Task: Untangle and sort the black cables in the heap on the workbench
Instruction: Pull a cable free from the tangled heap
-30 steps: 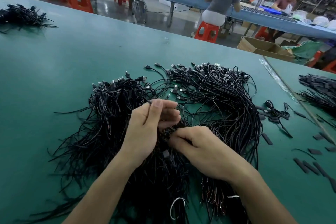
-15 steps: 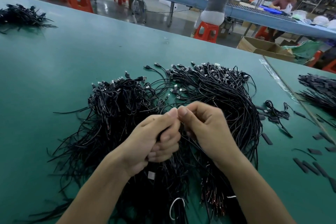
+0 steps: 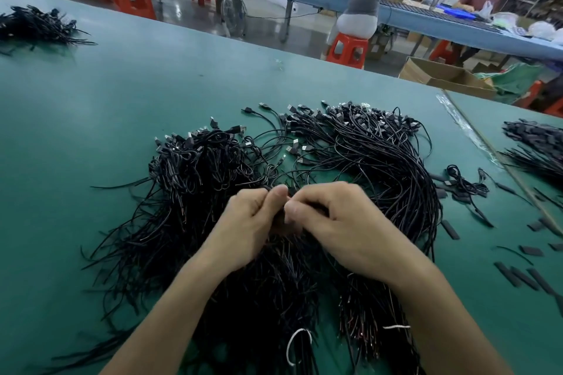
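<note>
A big heap of thin black cables point(image 3: 380, 161) with USB plugs at their far ends spreads over the green workbench point(image 3: 122, 106). A tighter tangle point(image 3: 195, 167) forms its left part. Over the middle of the heap, my left hand point(image 3: 246, 222) and my right hand point(image 3: 341, 222) meet thumb to thumb. Both have curled fingers that pinch black cable strands between them. The strands inside the fists are mostly hidden. A white tie point(image 3: 297, 344) loops round cables near the front edge.
A second black cable bundle point(image 3: 33, 26) lies far left. Another pile point(image 3: 536, 146) sits at the right past a taped seam. Short black sleeve pieces point(image 3: 518, 277) scatter at the right. A cardboard box point(image 3: 444, 76) and red stools point(image 3: 350, 49) stand beyond the bench, where people sit.
My right hand rose from the near side of the heap to meet the left. Both hands now pinch strands together, slightly lower and closer than half a second ago.
</note>
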The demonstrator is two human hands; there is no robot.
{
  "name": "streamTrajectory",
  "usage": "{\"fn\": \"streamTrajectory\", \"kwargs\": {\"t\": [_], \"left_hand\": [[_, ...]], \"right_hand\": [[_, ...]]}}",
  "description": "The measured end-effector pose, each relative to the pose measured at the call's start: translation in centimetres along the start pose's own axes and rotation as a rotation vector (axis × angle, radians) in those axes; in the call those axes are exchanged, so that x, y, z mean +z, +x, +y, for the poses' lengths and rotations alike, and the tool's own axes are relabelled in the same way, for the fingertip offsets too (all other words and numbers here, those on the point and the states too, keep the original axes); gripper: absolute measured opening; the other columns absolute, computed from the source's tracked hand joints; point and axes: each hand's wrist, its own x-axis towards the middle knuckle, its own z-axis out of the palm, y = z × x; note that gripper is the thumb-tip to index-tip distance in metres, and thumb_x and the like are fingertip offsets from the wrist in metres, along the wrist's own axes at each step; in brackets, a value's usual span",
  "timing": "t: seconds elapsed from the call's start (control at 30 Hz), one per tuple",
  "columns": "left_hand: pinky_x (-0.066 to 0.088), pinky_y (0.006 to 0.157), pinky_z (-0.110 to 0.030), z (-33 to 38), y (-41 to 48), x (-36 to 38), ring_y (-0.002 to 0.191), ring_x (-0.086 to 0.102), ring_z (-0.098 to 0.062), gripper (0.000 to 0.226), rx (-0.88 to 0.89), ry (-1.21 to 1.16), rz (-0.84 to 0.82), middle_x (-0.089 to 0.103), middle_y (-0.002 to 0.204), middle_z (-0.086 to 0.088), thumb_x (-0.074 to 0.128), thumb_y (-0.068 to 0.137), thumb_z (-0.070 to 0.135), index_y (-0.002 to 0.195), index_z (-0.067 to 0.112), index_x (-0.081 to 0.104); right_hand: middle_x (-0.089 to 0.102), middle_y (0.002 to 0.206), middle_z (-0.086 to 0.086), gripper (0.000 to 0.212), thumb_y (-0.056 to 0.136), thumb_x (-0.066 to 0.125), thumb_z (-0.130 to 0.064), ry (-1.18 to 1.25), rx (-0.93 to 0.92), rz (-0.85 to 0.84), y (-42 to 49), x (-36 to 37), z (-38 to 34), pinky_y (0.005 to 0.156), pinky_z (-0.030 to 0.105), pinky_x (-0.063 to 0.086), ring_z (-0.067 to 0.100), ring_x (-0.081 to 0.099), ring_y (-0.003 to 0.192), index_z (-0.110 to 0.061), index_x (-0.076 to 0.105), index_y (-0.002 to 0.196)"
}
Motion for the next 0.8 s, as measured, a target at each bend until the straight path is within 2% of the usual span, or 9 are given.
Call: {"fn": "streamTrajectory", "kwargs": {"t": [0.1, 0.2, 0.3, 0.37, 0.47, 0.57, 0.63, 0.73, 0.8], "left_hand": [[0.037, 0.034, -0.017, 0.6, -0.3, -0.5, 0.032, 0.046, -0.011, 0.058, -0.172, -0.203, -0.222, 0.057, 0.046, 0.0, 0.039, 0.098, 0.053, 0.064, 0.016, 0.069], [0.029, 0.032, -0.015, 1.3, -0.7, -1.2, 0.028, 0.028, -0.005, 0.06, -0.191, -0.444, -0.359, 0.039, 0.04, 0.006, 0.042, 0.097, 0.059, 0.057, 0.016, 0.058], [0.03, 0.032, -0.015, 1.9, -0.8, -1.9, 0.029, 0.029, 0.0, 0.051, -0.175, -0.767, -0.501, 0.038, 0.042, 0.011, 0.053, 0.097, 0.052, 0.061, 0.017, 0.053], [0.037, 0.035, -0.016, 2.1, -0.7, -2.0, 0.033, 0.037, 0.002, 0.043, -0.122, -0.937, -0.505, 0.045, 0.046, 0.011, 0.056, 0.098, 0.045, 0.067, 0.016, 0.059], [0.052, 0.05, -0.019, 2.2, -0.5, -1.3, 0.049, 0.058, -0.003, 0.04, -0.047, -1.016, -0.275, 0.063, 0.062, 0.005, 0.048, 0.097, 0.041, 0.081, 0.016, 0.074], [0.059, 0.078, -0.029, 1.3, 0.0, -0.7, 0.089, 0.074, -0.02, 0.042, 0.025, -0.877, -0.032, 0.076, 0.097, -0.009, 0.045, 0.097, 0.037, 0.101, 0.012, 0.078], [0.058, 0.085, -0.032, 0.6, 0.2, -0.6, 0.099, 0.073, -0.026, 0.041, 0.052, -0.607, 0.085, 0.076, 0.104, -0.012, 0.045, 0.097, 0.036, 0.107, 0.009, 0.073], [0.061, 0.076, -0.028, 0.5, 0.1, -0.6, 0.082, 0.075, -0.014, 0.04, 0.038, -0.174, 0.076, 0.077, 0.087, 0.0, 0.042, 0.097, 0.038, 0.1, 0.012, 0.073], [0.053, 0.056, -0.017, 1.0, -0.3, -0.5, 0.056, 0.067, -0.004, 0.043, -0.005, -0.026, -0.047, 0.071, 0.062, 0.006, 0.041, 0.099, 0.039, 0.08, 0.02, 0.074]], "right_hand": [[0.065, 0.065, -0.01, 0.01, 0.087, 0.074, -0.029, 0.116, -0.05, 0.169, 0.5, -0.7, 0.2, 0.054, 0.021, 0.044, 0.001, 0.051, 0.056, -0.024, 0.074, 0.079], [0.066, 0.065, -0.011, 0.008, 0.084, 0.076, -0.031, 0.246, -0.038, 0.249, 0.8, -0.7, 0.8, 0.057, 0.021, 0.045, 0.003, 0.054, 0.058, -0.024, 0.075, 0.081], [0.06, 0.059, -0.011, 0.017, 0.088, 0.066, -0.039, 0.32, 0.036, 0.232, 0.7, 0.3, 1.1, 0.051, 0.02, 0.036, 0.001, 0.044, 0.05, -0.025, 0.076, 0.084], [0.058, 0.058, -0.001, 0.025, 0.094, 0.063, -0.037, 0.294, 0.078, 0.161, 0.6, 1.1, 1.0, 0.048, 0.029, 0.032, 0.009, 0.04, 0.049, -0.022, 0.073, 0.077], [0.055, 0.056, -0.004, 0.036, 0.101, 0.056, -0.026, 0.142, 0.07, -0.008, 0.2, 2.1, 0.6, 0.045, 0.032, 0.032, 0.009, 0.039, 0.047, -0.023, 0.061, 0.066], [0.052, 0.052, -0.009, 0.034, 0.102, 0.051, -0.024, -0.014, 0.079, -0.141, -0.4, 2.0, 0.2, 0.043, 0.023, 0.034, 0.006, 0.039, 0.043, -0.025, 0.057, 0.068], [0.056, 0.056, -0.003, 0.028, 0.102, 0.051, -0.028, -0.094, 0.066, -0.233, -0.8, 1.5, 0.1, 0.044, 0.027, 0.038, 0.011, 0.044, 0.045, -0.022, 0.062, 0.078], [0.057, 0.058, -0.002, 0.026, 0.099, 0.058, -0.033, -0.104, 0.003, -0.205, -1.2, 0.4, -0.1, 0.045, 0.026, 0.039, 0.011, 0.045, 0.046, -0.02, 0.066, 0.078], [0.057, 0.055, -0.011, 0.022, 0.096, 0.063, -0.035, -0.055, -0.016, -0.103, -1.1, -0.5, 0.0, 0.046, 0.02, 0.035, 0.004, 0.046, 0.046, -0.024, 0.071, 0.079]]}}
